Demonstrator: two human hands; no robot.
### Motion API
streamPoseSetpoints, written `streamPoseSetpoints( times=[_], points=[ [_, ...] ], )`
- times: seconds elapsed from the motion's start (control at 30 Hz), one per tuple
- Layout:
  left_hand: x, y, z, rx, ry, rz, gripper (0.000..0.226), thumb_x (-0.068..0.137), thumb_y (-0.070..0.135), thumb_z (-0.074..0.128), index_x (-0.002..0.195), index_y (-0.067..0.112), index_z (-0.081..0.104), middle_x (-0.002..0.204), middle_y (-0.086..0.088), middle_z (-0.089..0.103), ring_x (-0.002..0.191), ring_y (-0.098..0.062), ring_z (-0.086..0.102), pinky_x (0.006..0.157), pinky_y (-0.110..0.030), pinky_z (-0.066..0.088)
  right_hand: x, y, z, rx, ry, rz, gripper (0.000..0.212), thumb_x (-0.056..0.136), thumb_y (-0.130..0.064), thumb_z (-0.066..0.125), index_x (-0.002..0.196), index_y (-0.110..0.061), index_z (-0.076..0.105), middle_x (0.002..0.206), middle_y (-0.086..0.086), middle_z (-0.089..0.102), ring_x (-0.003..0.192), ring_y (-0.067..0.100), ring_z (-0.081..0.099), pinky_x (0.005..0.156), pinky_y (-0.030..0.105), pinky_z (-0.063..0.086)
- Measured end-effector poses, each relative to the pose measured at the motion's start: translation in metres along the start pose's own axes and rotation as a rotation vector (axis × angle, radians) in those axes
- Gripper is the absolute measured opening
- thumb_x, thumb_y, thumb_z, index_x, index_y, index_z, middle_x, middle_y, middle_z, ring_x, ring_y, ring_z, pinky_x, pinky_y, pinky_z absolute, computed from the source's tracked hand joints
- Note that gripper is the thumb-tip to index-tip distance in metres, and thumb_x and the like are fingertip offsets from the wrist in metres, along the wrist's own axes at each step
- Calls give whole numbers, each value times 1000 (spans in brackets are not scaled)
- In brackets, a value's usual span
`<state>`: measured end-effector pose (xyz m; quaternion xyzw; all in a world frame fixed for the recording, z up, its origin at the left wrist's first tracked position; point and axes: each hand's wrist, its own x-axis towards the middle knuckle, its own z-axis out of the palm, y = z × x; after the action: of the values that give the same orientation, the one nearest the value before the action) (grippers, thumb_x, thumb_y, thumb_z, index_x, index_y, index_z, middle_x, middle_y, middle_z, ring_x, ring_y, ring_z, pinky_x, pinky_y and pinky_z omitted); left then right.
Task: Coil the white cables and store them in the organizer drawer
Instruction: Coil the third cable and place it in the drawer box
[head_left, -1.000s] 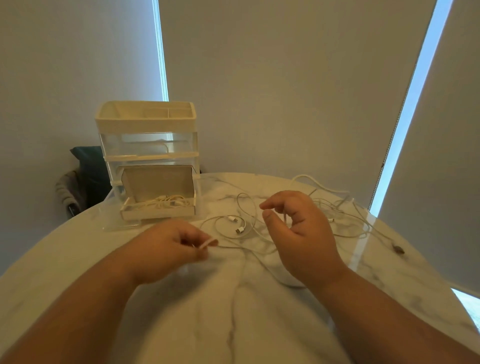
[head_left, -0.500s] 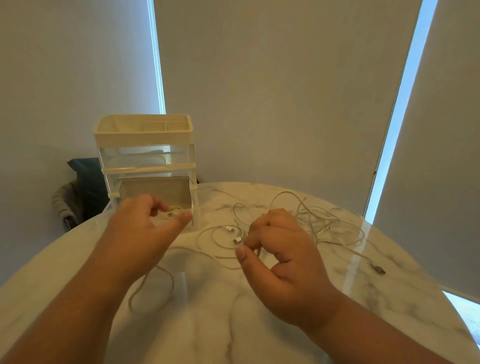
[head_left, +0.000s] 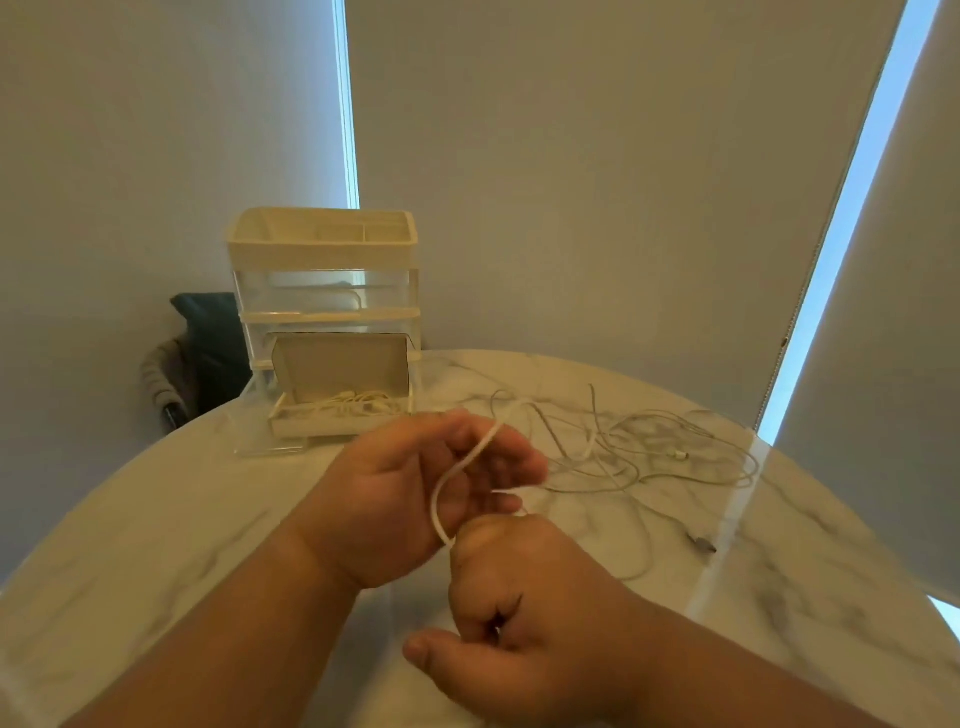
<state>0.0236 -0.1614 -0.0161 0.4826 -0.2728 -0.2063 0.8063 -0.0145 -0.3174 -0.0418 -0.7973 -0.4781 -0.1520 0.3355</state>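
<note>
My left hand (head_left: 415, 488) is raised over the table, palm toward me, and a white cable (head_left: 457, 473) loops across its fingers. My right hand (head_left: 519, 613) sits just below it, fingers curled, pinching the lower end of that loop. More white cables (head_left: 649, 452) lie tangled on the marble table (head_left: 182, 519) to the right. The clear organizer (head_left: 324, 291) stands at the back left with its bottom drawer (head_left: 337, 423) pulled out. A coiled white cable (head_left: 353, 402) lies inside that drawer.
A dark chair with grey fabric (head_left: 197, 358) stands behind the table's left edge. A small dark connector (head_left: 704, 543) lies on the table at the right. Blinds cover the windows behind.
Both hands have come together in front of me. The left hand turned palm up with cable wrapped over its fingers, and the right hand moved down under it, holding the cable.
</note>
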Motion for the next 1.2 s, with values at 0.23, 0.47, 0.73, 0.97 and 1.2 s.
streamPoseSetpoints(
  times=[0.23, 0.47, 0.73, 0.97, 1.2],
  points=[
    [-6, 20, -18, 62, 126, 142, 32, 64, 40, 83, 76, 14, 70, 81, -6, 64, 83, -21, 64, 74, -35, 53, -3, 1, -9, 137, -267, 335, 60, 87, -43, 69, 50, -6, 39, 48, 11, 34, 45, 28, 36, 49, 42, 34],
    [2, 10, 7, 155, 288, -44, 29, 86, 37, 53, 81, 10, 62, 66, -3, 50, 51, -10, 33, 53, -26, 32, -7, 10, -25, 465, -434, 476, 39, 83, -39, 73, 52, -19, 59, 50, 0, 49, 49, 15, 42, 57, 35, 36],
    [1, 10, 6, 359, 221, -38, 30, 85, 37, 50, 74, 12, 63, 62, -3, 31, 59, -18, 25, 57, -29, 32, -1, 45, -54, 846, 530, 800, 63, 83, -68, 52, 89, -8, 68, 71, 15, 67, 66, 31, 66, 56, 34, 47],
    [1, 1, 8, 1017, 190, -138, 31, 99, 36, 48, 84, 28, 74, 82, 15, 65, 75, 2, 58, 74, -14, 47, 5, 38, -54, 873, 944, 730, 15, 102, -10, 43, 96, -13, 56, 68, 5, 64, 54, 18, 58, 50, 30, 38],
    [6, -10, -9, 1225, 419, -143, 17, 92, 45, 60, 90, 36, 74, 90, 8, 71, 84, -4, 64, 83, -31, 55, 1, 32, -41, 417, 763, 570, 32, 102, -13, 48, 121, -36, 59, 74, 2, 67, 57, 13, 53, 54, 26, 43]
  ],
)
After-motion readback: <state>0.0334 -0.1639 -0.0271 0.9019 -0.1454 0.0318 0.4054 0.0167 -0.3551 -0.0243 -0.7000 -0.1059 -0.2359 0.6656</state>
